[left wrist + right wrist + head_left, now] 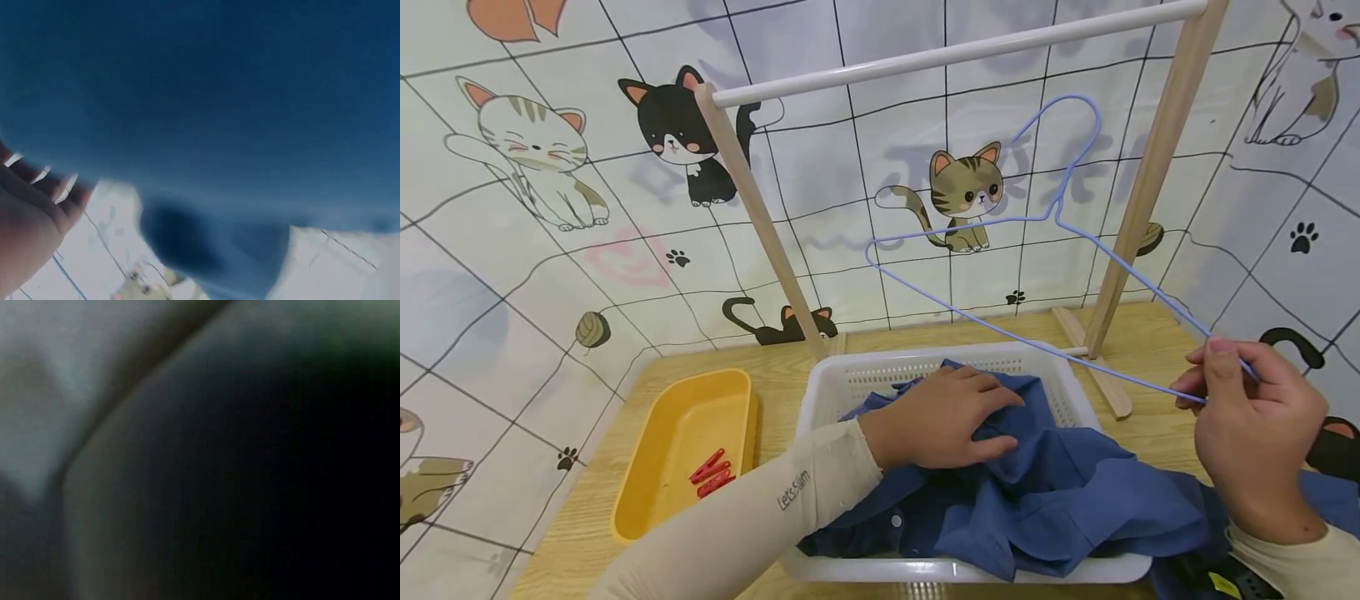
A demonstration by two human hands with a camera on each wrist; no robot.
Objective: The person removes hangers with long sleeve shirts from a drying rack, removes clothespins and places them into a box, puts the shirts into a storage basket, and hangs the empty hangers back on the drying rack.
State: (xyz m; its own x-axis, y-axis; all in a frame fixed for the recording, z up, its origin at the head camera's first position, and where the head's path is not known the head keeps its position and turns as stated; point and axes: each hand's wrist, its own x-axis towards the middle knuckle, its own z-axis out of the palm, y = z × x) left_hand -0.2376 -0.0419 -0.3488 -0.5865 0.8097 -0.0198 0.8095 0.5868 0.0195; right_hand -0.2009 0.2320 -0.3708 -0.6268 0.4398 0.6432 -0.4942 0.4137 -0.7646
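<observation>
My right hand (1258,417) grips one corner of a thin blue clothes hanger (970,317), whose hook points up in front of the rail. In the head view, a rumpled blue garment (1075,492) with a white button lies in a white basket (842,383) and spills over its right side. Over the garment is my left hand (947,417), its fingers extended and thumb spread. The left wrist view shows blurred blue cloth (206,112) close to the camera, beside the left hand (31,219). Dark blur fills the right wrist view.
A white rail (955,57) on wooden posts (760,217) stands behind the basket. To the left, a yellow tray (658,450) holds red clothespins (711,471). Everything stands on a wood-grain tabletop (572,542) against cat-patterned walls.
</observation>
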